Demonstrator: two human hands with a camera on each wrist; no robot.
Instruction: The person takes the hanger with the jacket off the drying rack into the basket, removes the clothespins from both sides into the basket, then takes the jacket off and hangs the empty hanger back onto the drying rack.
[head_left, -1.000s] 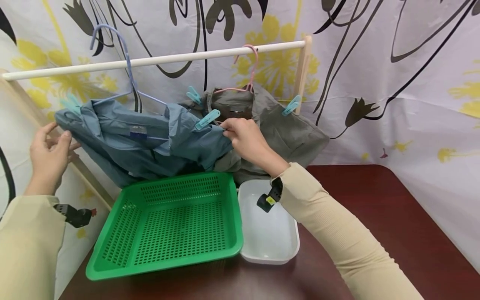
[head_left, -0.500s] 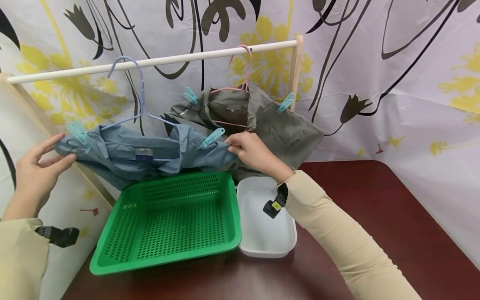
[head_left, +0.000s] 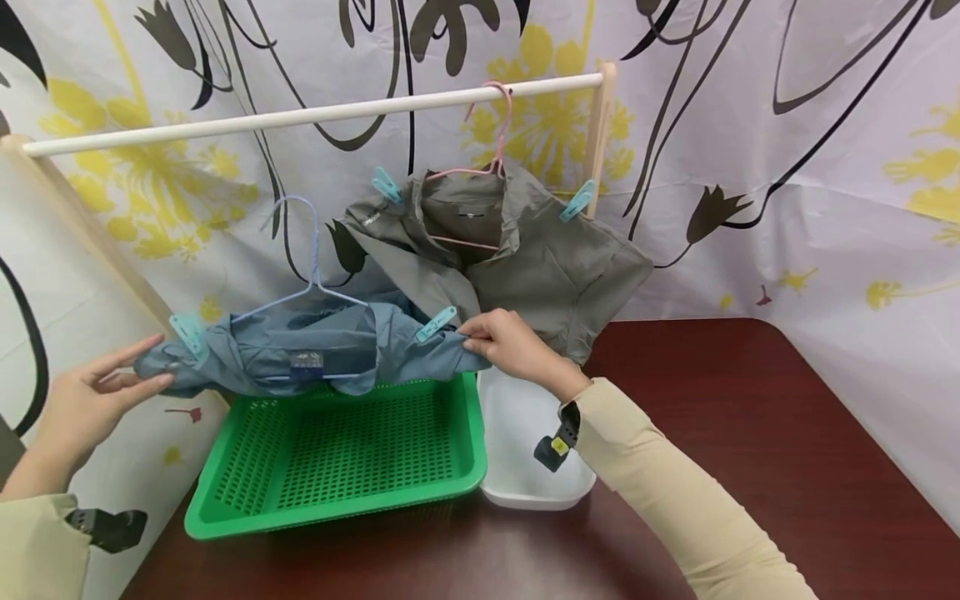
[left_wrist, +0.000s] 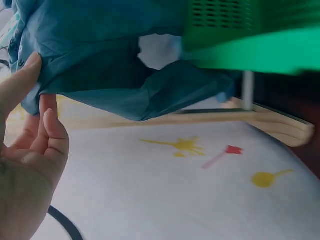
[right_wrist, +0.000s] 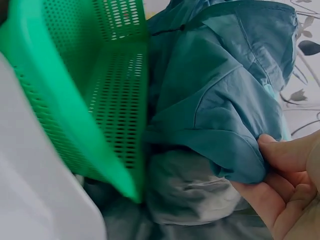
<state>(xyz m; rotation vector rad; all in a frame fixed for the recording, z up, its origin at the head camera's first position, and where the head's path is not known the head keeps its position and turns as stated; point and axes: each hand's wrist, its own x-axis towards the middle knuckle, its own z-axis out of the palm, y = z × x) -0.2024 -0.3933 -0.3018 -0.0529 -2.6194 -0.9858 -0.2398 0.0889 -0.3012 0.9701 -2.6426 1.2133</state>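
A blue jacket (head_left: 262, 350) hangs on a light-blue hanger (head_left: 315, 258), whose hook is below the white rail and off it. My left hand (head_left: 82, 408) pinches the jacket's left end between thumb and fingers, as the left wrist view also shows. At the other end, my right hand (head_left: 517, 354) pinches the blue cloth. Two turquoise clothespins, a left one (head_left: 189, 335) and a right one (head_left: 437, 323), clip the jacket to its hanger. The garment is bunched above the rear of a green basket (head_left: 333, 525), hiding part of its back rim.
A grey jacket (head_left: 555, 267) hangs from the white rail (head_left: 315, 115) on a pink hanger (head_left: 501, 125), with turquoise clothespins at its shoulders. Right of the basket stands a white tub (head_left: 525, 492). Wooden posts carry the rail, and a dark red table (head_left: 720, 417) lies beneath.
Both hands have lowered the blue jacket with its hanger. The hanger's hook has dropped from above the rail to well below it, uncovering more of the grey jacket.
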